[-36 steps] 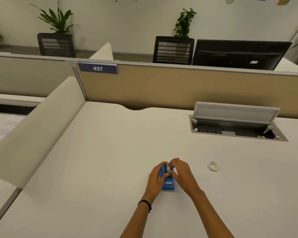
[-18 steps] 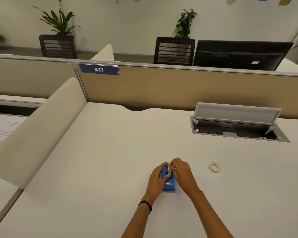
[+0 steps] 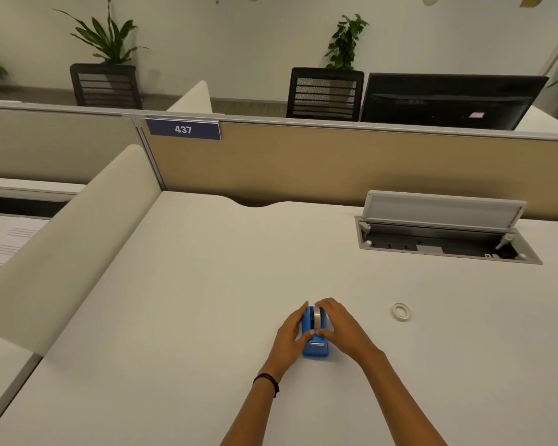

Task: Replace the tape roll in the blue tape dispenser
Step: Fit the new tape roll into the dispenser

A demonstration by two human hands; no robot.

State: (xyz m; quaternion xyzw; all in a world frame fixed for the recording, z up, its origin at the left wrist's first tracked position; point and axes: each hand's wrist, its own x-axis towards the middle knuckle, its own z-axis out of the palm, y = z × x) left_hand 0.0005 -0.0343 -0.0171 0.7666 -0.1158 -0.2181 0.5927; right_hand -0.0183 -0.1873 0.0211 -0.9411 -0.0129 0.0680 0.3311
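Note:
The blue tape dispenser stands on the white desk, its cutter end pointing toward me. A tape roll sits in its top slot. My left hand wraps the dispenser's left side, thumb across its middle. My right hand covers the right side, fingers over the roll's far end and thumb meeting the left thumb. A small white ring, an empty tape core, lies flat on the desk to the right, apart from both hands.
An open cable hatch with a raised lid is sunk in the desk at the back right. A tan partition closes the far edge. A cream side divider runs along the left.
The fingers that were bunched over the dispenser's top have spread down its sides, so the tape roll now shows seated in the slot. The dispenser stays in place.

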